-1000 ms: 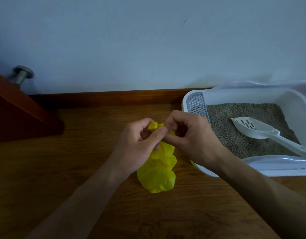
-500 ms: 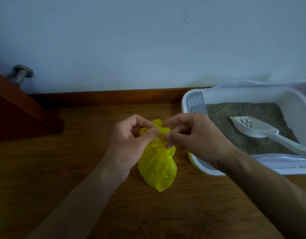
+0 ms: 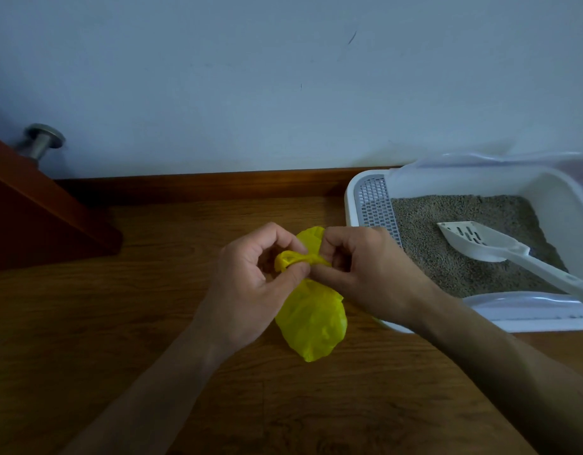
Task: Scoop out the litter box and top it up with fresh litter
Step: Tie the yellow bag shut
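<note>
Forearms reach in from the bottom edge over the wooden floor (image 3: 103,323). Left hand (image 3: 250,284) and right hand (image 3: 365,274) meet above it, each pinching the twisted neck of a yellow bag (image 3: 311,323) whose full body hangs below the fingers. Just right of the hands sits the white litter box (image 3: 352,198) against the wall (image 3: 283,77), grey litter (image 3: 447,267) inside, a white scoop (image 3: 480,244) lying on it.

Left hand (image 3: 254,274) and right hand (image 3: 365,274) close together, fingers curled, pinching
</note>
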The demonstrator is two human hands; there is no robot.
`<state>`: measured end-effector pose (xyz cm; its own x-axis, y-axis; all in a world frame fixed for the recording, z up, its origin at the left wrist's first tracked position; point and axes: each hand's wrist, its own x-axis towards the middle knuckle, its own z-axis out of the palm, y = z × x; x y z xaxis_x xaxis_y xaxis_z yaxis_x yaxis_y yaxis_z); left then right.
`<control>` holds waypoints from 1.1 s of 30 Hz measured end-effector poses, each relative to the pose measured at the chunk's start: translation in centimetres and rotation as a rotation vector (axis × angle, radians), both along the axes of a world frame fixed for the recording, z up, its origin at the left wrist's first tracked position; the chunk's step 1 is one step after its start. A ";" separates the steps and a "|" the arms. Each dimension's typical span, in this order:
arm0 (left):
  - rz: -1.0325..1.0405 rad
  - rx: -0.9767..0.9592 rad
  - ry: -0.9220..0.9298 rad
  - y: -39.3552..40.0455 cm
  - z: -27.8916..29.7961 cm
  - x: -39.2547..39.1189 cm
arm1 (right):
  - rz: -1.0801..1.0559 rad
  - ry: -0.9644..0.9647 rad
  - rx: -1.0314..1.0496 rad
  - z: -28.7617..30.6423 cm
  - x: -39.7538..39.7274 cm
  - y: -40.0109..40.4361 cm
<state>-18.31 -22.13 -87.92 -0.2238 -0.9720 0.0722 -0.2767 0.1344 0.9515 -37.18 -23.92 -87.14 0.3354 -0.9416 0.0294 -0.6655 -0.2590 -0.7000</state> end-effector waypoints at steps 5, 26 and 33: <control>0.067 -0.031 0.005 0.4 -0.5 -0.1 | -0.001 0.012 -0.203 -1.3 0.3 0.4; 0.037 -0.036 0.004 0.1 -0.5 1.0 | 0.005 -0.623 0.442 -0.4 -1.0 -0.4; 0.050 0.007 -0.027 0.4 -0.5 1.5 | 0.024 -0.514 0.416 -0.2 -1.3 -0.6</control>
<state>-16.83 -21.73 -88.40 -0.1767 -0.9824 0.0602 -0.3088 0.1134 0.9443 -38.47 -24.53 -87.36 0.3968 -0.9015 -0.1730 -0.2175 0.0908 -0.9718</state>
